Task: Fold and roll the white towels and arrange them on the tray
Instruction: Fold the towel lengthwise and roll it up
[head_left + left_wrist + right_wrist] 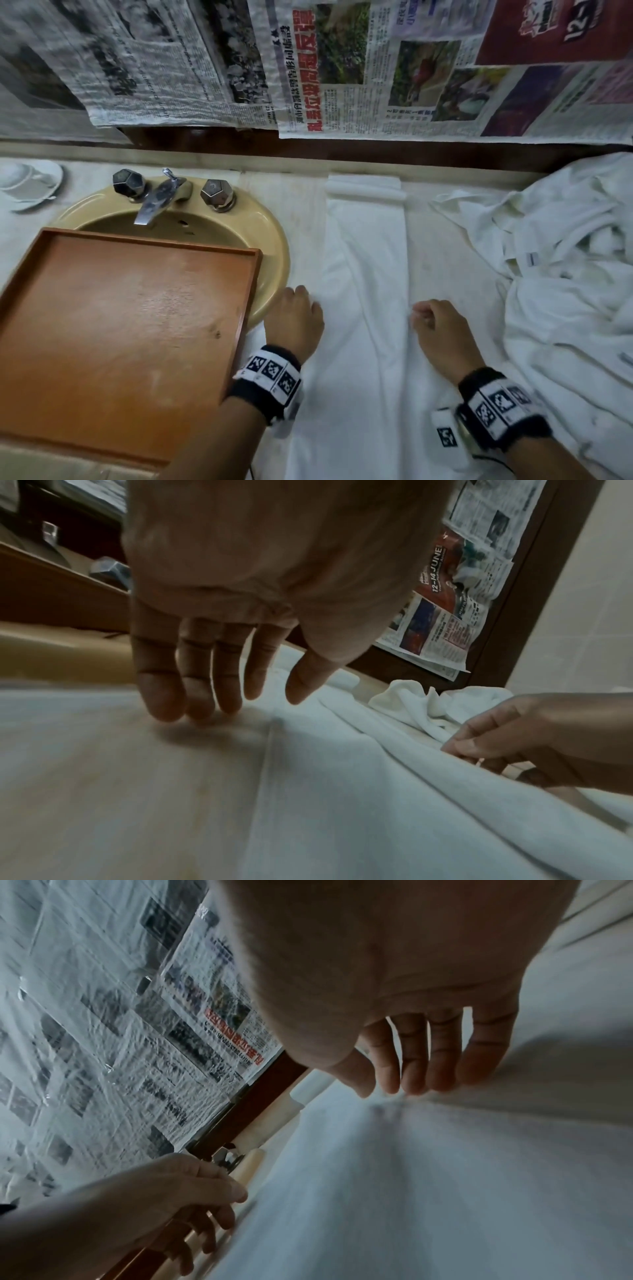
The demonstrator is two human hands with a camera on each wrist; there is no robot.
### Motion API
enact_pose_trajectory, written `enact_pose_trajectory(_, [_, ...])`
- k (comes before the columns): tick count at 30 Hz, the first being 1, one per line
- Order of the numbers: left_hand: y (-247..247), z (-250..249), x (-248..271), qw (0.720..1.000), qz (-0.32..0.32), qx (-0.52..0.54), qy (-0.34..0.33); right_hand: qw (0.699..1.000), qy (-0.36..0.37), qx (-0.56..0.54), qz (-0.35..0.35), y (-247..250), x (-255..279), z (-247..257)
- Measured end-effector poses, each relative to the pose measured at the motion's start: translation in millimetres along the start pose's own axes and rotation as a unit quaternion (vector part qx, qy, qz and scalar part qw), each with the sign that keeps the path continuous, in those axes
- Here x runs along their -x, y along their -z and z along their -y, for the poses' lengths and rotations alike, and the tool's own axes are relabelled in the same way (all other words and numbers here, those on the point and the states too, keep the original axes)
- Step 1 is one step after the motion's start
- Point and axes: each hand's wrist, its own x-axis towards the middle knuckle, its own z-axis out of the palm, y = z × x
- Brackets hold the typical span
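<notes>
I see my left hand (297, 318) palm-down, fingers loosely extended, fingertips touching the left edge of the towel (368, 274), which runs from 12 to 6 o'clock between my hands, my right hand (436, 325) curled and pinching its right edge, the tray (120, 325) at 9 o'clock.

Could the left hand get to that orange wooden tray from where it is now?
Probably yes. The left hand rests at the laid-out white towel's left edge, right beside the orange wooden tray, with nothing between them.
</notes>
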Motion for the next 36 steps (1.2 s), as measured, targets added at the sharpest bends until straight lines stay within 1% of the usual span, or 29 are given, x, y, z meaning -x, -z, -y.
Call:
enact_pose_trajectory(2, [-7,-3,6,0.999,0.009,-0.035,0.031,1.000,-0.006,-0.002,-0.008,-8,10,2])
enact_pose_trajectory(5, [-20,-12,6,0.996,0.029,-0.062,0.060,0.998,-0.039,0.052,-0.001,-14,12,8])
enact_pose_trajectory(7, [-27,-16,3,0.995,0.032,-0.067,0.069,0.996,-0.064,0.064,0.006,-13,11,10])
enact_pose_trajectory(10, [-29,-17,-1,0.997,0.035,-0.048,0.056,0.997,-0.071,0.017,0.005,-5,13,18])
enact_pose_trajectory(13, [-21,-17,-2,0.999,0.031,0.018,0.036,0.998,-0.042,-0.038,-0.017,5,22,34])
enact_pose_trajectory(16, [-13,-13,-6,0.995,0.056,0.076,0.021,0.999,0.020,-0.046,-0.022,10,36,63])
enact_pose_trajectory(19, [-6,-5,-11,0.981,0.080,0.173,0.031,0.998,0.051,-0.043,0.007,0,45,90])
enact_pose_trajectory(22, [-2,2,-17,0.965,0.091,0.242,0.040,0.997,0.046,-0.040,0.055,-22,50,104])
enact_pose_trajectory(24, [-1,6,-19,0.954,0.103,0.278,0.053,0.996,0.049,-0.037,0.069,-37,50,109])
enact_pose_trajectory(26, [0,7,-20,0.952,0.100,0.284,0.054,0.995,0.049,-0.036,0.078,-52,50,111])
enact_pose_trajectory(29, [4,5,-20,0.957,0.099,0.265,0.064,0.992,0.041,-0.038,0.113,-67,46,107])
enact_pose_trajectory(30, [4,4,-21,0.960,0.111,0.251,0.058,0.990,0.039,-0.049,0.126,-70,44,104])
enact_pose_trajectory(31, [4,3,-23,0.958,0.124,0.253,0.059,0.989,0.039,-0.063,0.130,-70,42,101])
enact_pose_trajectory(32, [1,4,-27,0.962,0.123,0.237,0.057,0.990,0.050,-0.065,0.117,-68,41,99])
enact_pose_trajectory(33, [2,3,-28,0.963,0.118,0.236,0.060,0.993,0.072,-0.047,0.084,-66,39,96])
enact_pose_trajectory(34, [4,2,-28,0.965,0.123,0.227,0.054,0.994,0.095,-0.004,0.046,-63,37,92])
enact_pose_trajectory(35, [5,1,-26,0.966,0.121,0.223,0.051,0.991,0.115,0.062,0.024,-59,34,87])
enact_pose_trajectory(36, [6,1,-25,0.969,0.123,0.208,0.048,0.982,0.122,0.140,0.028,-55,32,81])
